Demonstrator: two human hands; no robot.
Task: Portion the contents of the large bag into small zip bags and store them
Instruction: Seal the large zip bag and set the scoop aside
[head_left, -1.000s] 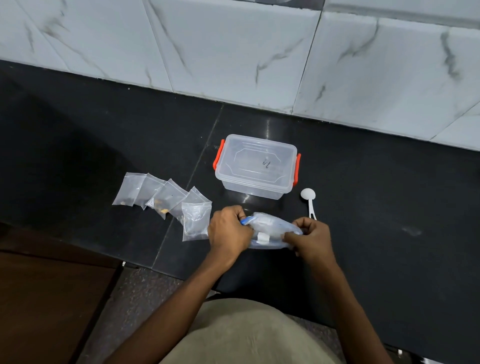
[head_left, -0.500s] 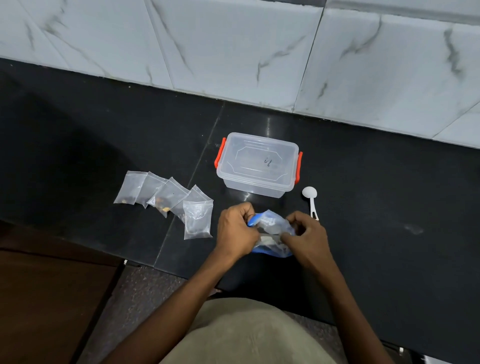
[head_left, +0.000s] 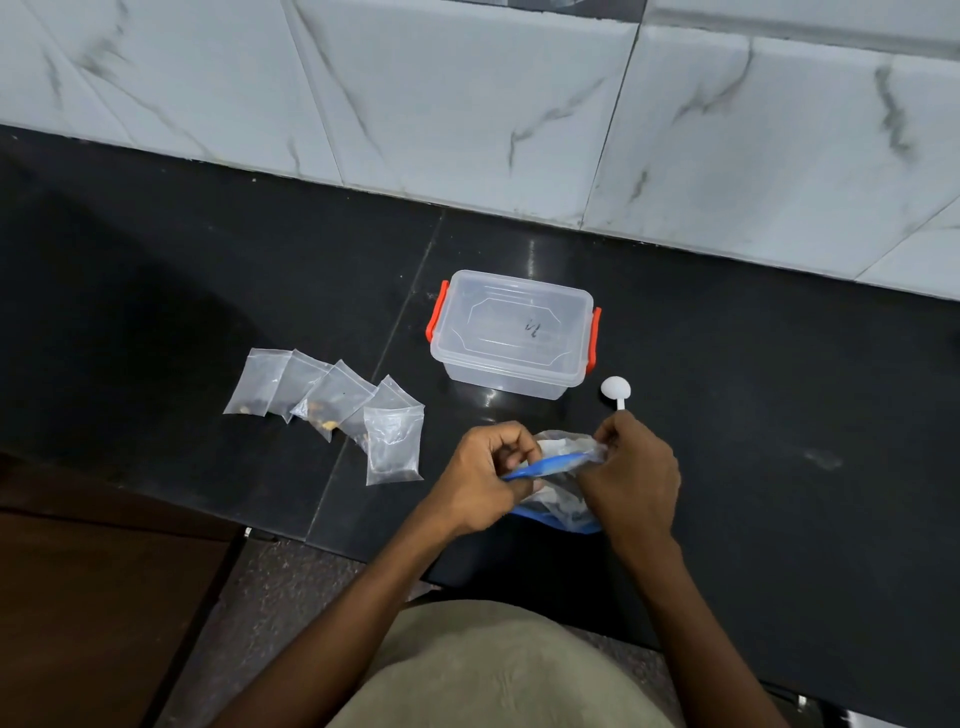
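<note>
Head view, looking down: nearest the body, both hands meet over the front edge of the black tabletop (head_left: 779, 415). The left hand (head_left: 480, 480) has its grip pinched on the left end of the large bag (head_left: 558, 493) at its blue zip strip; the right hand (head_left: 636, 480) has its grip closed on the strip's right end. The strip's long axis runs left to right, rising slightly toward the right, and the bag's crumpled clear body hangs below it with a blue bottom edge nearest the person. Whether the mouth is sealed cannot be told.

Just left of the hands lie the small zip bags (head_left: 332, 410), five in an overlapping row that runs left and away, flat on the tabletop; some hold dark and yellowish bits.

Farther back, a clear lidded container (head_left: 511, 332) with orange side latches stands with its long side left to right. A white spoon (head_left: 616, 391) lies to its right, bowl pointing away, handle toward the right hand. Beyond is a marbled white tile wall (head_left: 467, 104).
</note>
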